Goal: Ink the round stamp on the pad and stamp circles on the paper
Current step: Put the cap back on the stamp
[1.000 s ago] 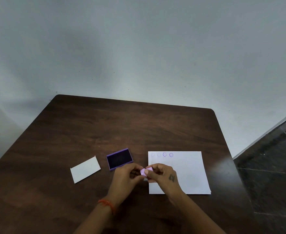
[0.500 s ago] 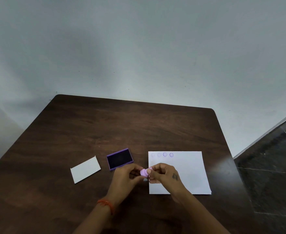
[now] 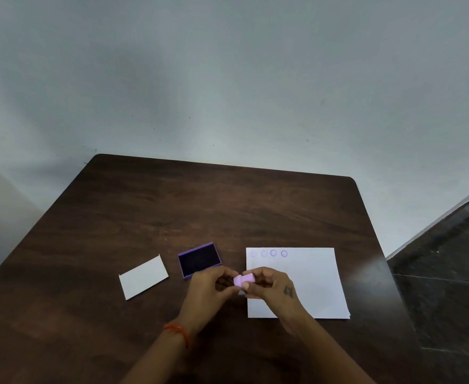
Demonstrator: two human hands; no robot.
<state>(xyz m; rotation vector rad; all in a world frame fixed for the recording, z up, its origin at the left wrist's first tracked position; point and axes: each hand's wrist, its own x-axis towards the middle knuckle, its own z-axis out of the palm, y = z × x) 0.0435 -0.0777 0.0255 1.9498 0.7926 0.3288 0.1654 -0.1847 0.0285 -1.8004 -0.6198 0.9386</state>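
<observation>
Both hands, left hand [image 3: 209, 286] and right hand [image 3: 269, 284], pinch the stamp [image 3: 243, 280], its long axis lying left–right, with the pad [image 3: 199, 259] just far-left of the grip.

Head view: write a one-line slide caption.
Both hands hold the lilac stamp between open ink pad and paper bearing four circles.
</observation>
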